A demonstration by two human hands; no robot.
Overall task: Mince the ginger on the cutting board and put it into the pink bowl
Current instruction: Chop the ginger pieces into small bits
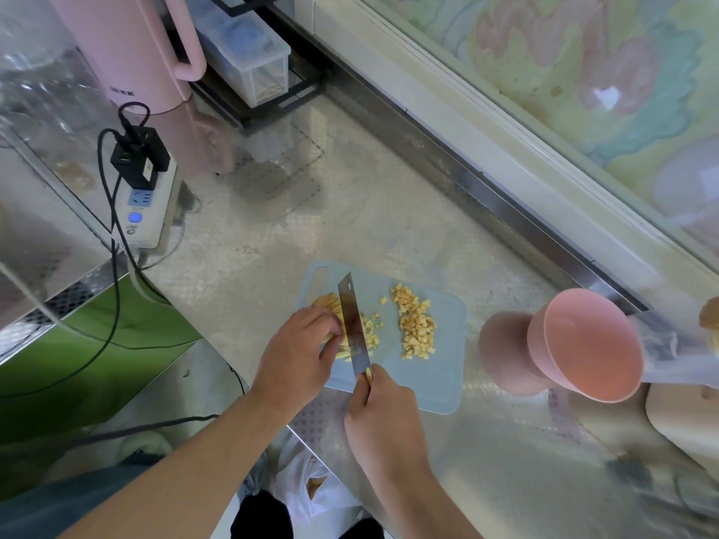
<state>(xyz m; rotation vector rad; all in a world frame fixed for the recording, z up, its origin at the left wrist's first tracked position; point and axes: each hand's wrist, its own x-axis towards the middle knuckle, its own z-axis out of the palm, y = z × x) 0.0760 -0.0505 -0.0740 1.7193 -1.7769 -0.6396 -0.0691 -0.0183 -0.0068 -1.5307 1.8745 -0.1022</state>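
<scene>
Ginger strips (325,303) lie on the cutting board (435,367), pinned under the curled fingers of the left hand (299,352) so they cannot slide. Right hand (383,406) grips the knife (352,324) handle, blade just beside those fingers. Pale yellow diced ginger (416,324) is piled right of the blade. Pink bowl (591,344) waits right of the board, tilted.

Yellow ginger (417,328) diced on blue cutting board (435,379); pink bowl (587,344) beside.

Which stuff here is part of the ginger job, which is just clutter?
In use: knife in right hand; ginger strips under left hand; diced ginger; cutting board; pink bowl.

Lying about: pink kettle; power strip; clear box.
</scene>
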